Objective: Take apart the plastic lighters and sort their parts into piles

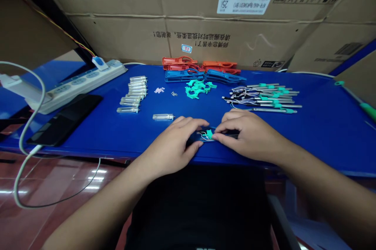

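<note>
Near the table's front edge, my left hand [176,144] curls its thumb and fingers around the left end of a blue plastic shell [201,138]. Inside the shell lie thin white and black wires and a teal plastic piece [208,134]. The right hand [249,134] pinches at the right side of that teal piece, with a dark part partly hidden under its fingers. Just beyond my left hand rests a single clear plastic tube-like part [163,117] with a metal tip. Behind my right hand are several metal rods [276,103] with teal sleeves and wires.
Several clear parts [133,95] are lined up at the left, with small pink pieces [159,90], screws [174,94] and teal clips [198,89] beside them. Orange shells [180,61] and blue shells [184,75] lie before a cardboard box [123,38]. A phone [66,119] and power strip [88,81] occupy the left; a screwdriver [367,109] is at right.
</note>
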Action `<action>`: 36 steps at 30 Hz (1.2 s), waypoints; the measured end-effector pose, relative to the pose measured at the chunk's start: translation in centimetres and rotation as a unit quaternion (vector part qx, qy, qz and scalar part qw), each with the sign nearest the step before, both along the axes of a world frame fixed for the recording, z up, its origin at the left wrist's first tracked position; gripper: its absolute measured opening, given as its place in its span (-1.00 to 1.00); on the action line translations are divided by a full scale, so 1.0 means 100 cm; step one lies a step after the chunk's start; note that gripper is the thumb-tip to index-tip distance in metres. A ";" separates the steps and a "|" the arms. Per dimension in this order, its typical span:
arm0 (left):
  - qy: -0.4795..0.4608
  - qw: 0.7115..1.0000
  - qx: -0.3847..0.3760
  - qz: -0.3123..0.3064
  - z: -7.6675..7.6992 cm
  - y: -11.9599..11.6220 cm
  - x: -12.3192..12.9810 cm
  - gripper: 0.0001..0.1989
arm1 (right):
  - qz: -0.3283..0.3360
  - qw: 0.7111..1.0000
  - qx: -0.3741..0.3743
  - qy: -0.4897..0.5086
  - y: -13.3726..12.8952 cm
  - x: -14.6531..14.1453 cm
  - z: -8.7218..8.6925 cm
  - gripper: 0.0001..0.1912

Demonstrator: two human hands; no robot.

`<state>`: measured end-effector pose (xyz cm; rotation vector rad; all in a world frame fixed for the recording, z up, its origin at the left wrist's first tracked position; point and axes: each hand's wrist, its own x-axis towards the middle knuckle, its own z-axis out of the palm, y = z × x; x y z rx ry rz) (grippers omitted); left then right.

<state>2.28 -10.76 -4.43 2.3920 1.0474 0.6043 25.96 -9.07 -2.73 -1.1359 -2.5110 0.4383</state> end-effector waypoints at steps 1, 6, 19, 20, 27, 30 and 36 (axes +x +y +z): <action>0.001 1.000 0.003 0.004 0.000 -0.001 0.000 -0.61 | -0.004 1.000 0.010 0.009 0.000 0.002 0.001 -0.80; 0.007 1.000 0.027 0.005 0.001 -0.004 0.002 -0.54 | -0.016 0.996 0.093 -0.005 0.002 0.006 0.015 -0.77; 0.027 0.984 0.090 0.150 0.022 0.007 -0.056 -0.78 | 0.057 0.991 0.120 -0.015 0.045 0.001 0.020 -0.82; 0.045 0.978 0.093 0.181 0.023 0.011 -0.060 -0.76 | 0.058 0.991 0.123 -0.017 0.045 0.001 0.017 -0.82; 0.156 0.973 0.075 0.150 0.013 0.042 -0.065 -0.72 | 0.051 0.994 0.094 0.024 0.043 -0.005 0.009 -0.82; 0.143 0.979 0.055 0.138 0.009 0.039 -0.063 -0.72 | 0.042 0.996 0.078 0.020 0.045 -0.009 0.008 -0.83; 0.194 0.975 0.027 0.102 0.045 0.053 -0.068 -0.68 | 0.051 0.993 0.100 -0.044 0.059 -0.015 0.023 -0.77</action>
